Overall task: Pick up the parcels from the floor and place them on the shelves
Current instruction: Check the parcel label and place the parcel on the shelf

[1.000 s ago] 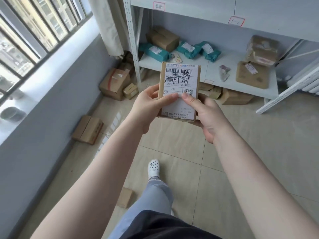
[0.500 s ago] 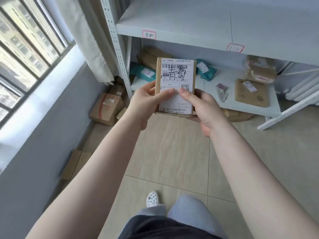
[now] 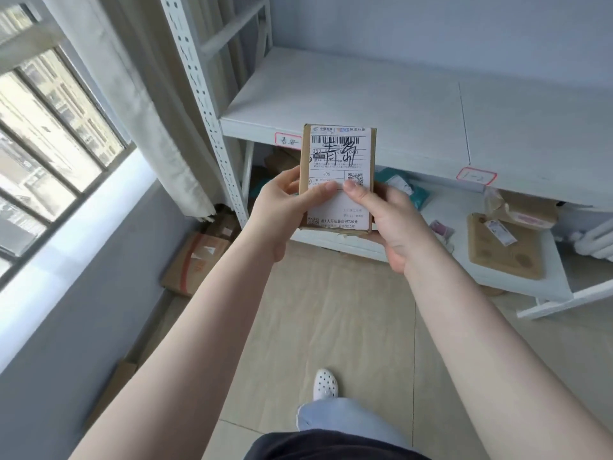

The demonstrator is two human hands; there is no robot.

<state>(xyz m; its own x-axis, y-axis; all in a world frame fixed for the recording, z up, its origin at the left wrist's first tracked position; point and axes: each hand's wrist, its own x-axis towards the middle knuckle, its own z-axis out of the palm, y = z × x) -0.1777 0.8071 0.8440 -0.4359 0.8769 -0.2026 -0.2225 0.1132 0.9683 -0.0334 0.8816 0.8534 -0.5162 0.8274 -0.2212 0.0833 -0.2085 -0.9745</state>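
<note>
A small cardboard parcel (image 3: pixel 338 154) with a white shipping label and handwritten marks is held upright in front of the shelf unit. My left hand (image 3: pixel 282 207) grips its left side and my right hand (image 3: pixel 388 220) grips its right side, both thumbs pressed on the label. Behind it runs a bare white shelf (image 3: pixel 381 104) with two red-bordered tags on its front edge. The lower shelf (image 3: pixel 517 280) carries a flat brown parcel (image 3: pixel 504 250), a taped brown parcel (image 3: pixel 520 210) and a teal bag (image 3: pixel 398 184).
Cardboard boxes (image 3: pixel 195 263) lie on the tiled floor by the shelf's perforated upright (image 3: pixel 205 104). Another flat box (image 3: pixel 112 390) rests against the grey wall at the left, under a barred window. A curtain (image 3: pixel 142 104) hangs beside the upright. My white shoe (image 3: pixel 325 388) is below.
The view has tilted up and moved closer to the shelves. Both hands carried the parcel upward, from in front of the lower shelf to level with the bare upper shelf's edge.
</note>
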